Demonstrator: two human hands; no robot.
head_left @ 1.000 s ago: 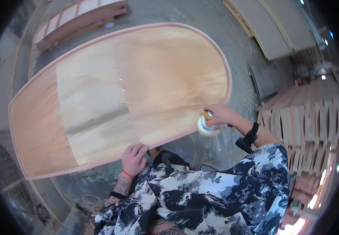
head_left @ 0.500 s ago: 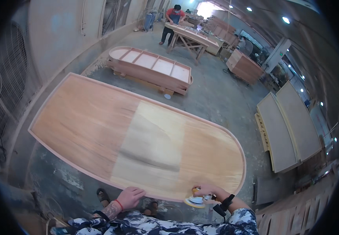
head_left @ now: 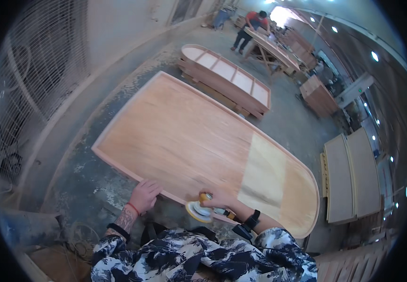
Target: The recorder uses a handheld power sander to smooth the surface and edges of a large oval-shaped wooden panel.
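Note:
A large wooden panel (head_left: pixel 199 141) with a raised rim and one rounded end lies flat in front of me; a paler patch crosses it near the rounded end. My left hand (head_left: pixel 143 195) rests flat on the panel's near rim. My right hand (head_left: pixel 216 199) grips a small round sander (head_left: pixel 199 210) with a yellow body and pale disc, pressed against the near rim just right of my left hand. I wear a dark patterned shirt and a black watch on my right wrist.
A framed wooden panel (head_left: pixel 227 77) lies on the concrete floor beyond. A person in a red top (head_left: pixel 250 28) works at a far bench. Flat boards (head_left: pixel 351 176) lie stacked at the right. A wire mesh screen (head_left: pixel 29 70) stands on the left.
The view has swung left along the panel. Both hands have shifted along the near rim, the sander now close beside my left hand.

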